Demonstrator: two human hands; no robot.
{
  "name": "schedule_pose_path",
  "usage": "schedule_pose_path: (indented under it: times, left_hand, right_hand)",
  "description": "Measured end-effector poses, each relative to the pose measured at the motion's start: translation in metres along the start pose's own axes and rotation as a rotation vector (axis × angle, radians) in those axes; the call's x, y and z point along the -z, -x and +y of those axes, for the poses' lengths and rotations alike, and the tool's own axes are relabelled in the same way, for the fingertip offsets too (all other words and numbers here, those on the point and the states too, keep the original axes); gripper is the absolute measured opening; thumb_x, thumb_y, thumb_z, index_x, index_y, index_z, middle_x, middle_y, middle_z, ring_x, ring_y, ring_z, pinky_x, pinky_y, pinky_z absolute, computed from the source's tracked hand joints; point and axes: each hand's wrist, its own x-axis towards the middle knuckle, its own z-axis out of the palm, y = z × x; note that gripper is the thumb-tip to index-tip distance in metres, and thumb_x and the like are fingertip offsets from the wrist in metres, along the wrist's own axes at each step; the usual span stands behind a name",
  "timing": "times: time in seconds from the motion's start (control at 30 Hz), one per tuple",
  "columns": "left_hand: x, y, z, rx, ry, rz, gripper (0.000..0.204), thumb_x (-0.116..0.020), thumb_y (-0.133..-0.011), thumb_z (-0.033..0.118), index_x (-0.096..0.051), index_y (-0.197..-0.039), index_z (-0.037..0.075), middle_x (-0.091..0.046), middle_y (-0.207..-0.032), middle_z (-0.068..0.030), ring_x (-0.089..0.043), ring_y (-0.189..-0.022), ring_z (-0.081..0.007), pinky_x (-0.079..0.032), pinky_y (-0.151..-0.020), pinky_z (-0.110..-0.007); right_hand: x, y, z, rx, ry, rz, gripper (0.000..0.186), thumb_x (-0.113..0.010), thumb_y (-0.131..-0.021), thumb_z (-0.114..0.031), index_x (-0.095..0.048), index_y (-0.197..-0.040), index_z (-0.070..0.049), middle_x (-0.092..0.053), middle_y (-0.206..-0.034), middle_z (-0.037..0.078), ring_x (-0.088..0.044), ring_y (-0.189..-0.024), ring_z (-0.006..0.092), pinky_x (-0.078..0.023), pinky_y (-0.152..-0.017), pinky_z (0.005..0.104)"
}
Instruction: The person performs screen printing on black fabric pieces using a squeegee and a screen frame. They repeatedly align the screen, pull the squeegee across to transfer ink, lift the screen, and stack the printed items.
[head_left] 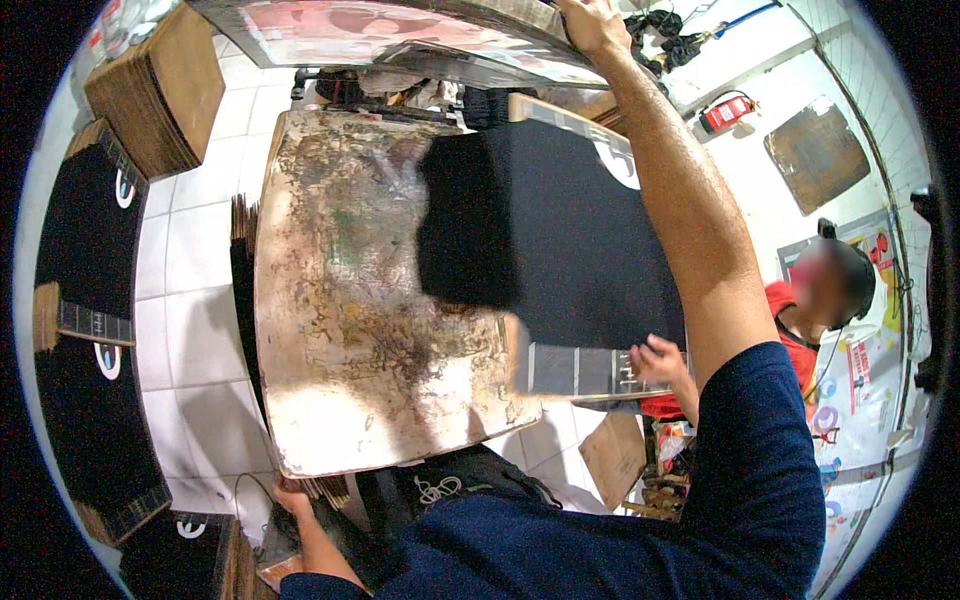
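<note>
High at the top, my right hand [597, 28] grips the edge of a large raised screen-printing frame [480, 50] with a reddish-white face. At the lower left, my left hand [290, 497] holds the near edge of a stained, paint-marked board [340, 290], its fingertips partly hidden. A black cloth panel [590, 240] lies on a gridded board [570, 370] at the right. Its blurred left part [465, 220] reaches over the stained board. Beside the cloth's near right corner is a co-worker's hand [655, 360], fingers apart and slightly blurred.
The co-worker in red [795, 320] stands at the right. Brown boards [165, 95] are stacked at the far left, with black panels [85, 240] on boards below them. A red fire extinguisher [727, 112] hangs on the wall. White floor tiles [205, 250] show between.
</note>
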Motion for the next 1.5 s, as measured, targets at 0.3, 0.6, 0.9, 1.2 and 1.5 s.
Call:
schedule_pose_path:
  times: [0.3, 0.6, 0.9, 1.2, 1.5]
  left_hand:
    - [-0.006, 0.015, 0.069, -0.444, -0.471, 0.114, 0.027, -0.059, -0.102, 0.027, -0.073, -0.114, 0.008, -0.073, -0.105, -0.0172, -0.067, -0.093, -0.0370, -0.052, -0.080, -0.048]
    - [0.122, 0.049, 0.399, -0.798, -0.997, 0.706, 0.036, -0.055, -0.103, 0.043, -0.078, -0.110, 0.016, -0.077, -0.101, -0.0128, -0.073, -0.091, -0.0346, -0.054, -0.078, -0.047]
    - [0.475, 0.179, 0.587, -0.747, -0.476, 0.508, 0.040, -0.060, -0.103, 0.029, -0.070, -0.121, -0.006, -0.072, -0.114, -0.0133, -0.065, -0.105, -0.0241, -0.048, -0.097, -0.038]
    - [0.329, 0.091, 0.362, -0.679, -0.212, 0.522, 0.032, -0.065, -0.100, 0.026, -0.071, -0.108, -0.005, -0.068, -0.101, -0.0087, -0.061, -0.090, -0.0239, -0.047, -0.084, -0.043]
    - [0.068, 0.091, 0.258, -0.589, -0.385, -0.122, 0.030, -0.066, -0.102, 0.026, -0.071, -0.099, -0.004, -0.068, -0.086, -0.0037, -0.058, -0.080, -0.0111, -0.049, -0.073, -0.030]
  right_hand:
    - [-0.005, -0.027, 0.004, 0.063, -0.251, -0.018, 0.046, -0.057, -0.097, -0.046, -0.071, -0.124, -0.011, -0.072, -0.117, 0.018, -0.065, -0.106, 0.0326, -0.048, -0.095, 0.0424]
    - [-0.021, -0.072, 0.034, 0.179, -0.163, 0.017, 0.051, -0.058, -0.092, -0.050, -0.072, -0.121, -0.011, -0.074, -0.116, 0.015, -0.068, -0.103, 0.0291, -0.051, -0.091, 0.0429]
    - [-0.042, -0.092, 0.050, 0.159, -0.026, -0.114, 0.069, -0.042, -0.096, -0.072, -0.058, -0.144, -0.024, -0.060, -0.147, 0.013, -0.057, -0.134, 0.0365, -0.046, -0.108, 0.0491]
    - [-0.030, -0.044, 0.036, 0.111, -0.013, -0.086, 0.069, -0.043, -0.094, -0.070, -0.057, -0.146, -0.028, -0.061, -0.146, 0.013, -0.059, -0.133, 0.0352, -0.046, -0.108, 0.0510]
    - [0.018, 0.027, -0.006, -0.049, -0.123, -0.066, 0.053, -0.056, -0.090, -0.057, -0.072, -0.126, -0.022, -0.070, -0.130, 0.015, -0.065, -0.121, 0.0360, -0.051, -0.103, 0.0474]
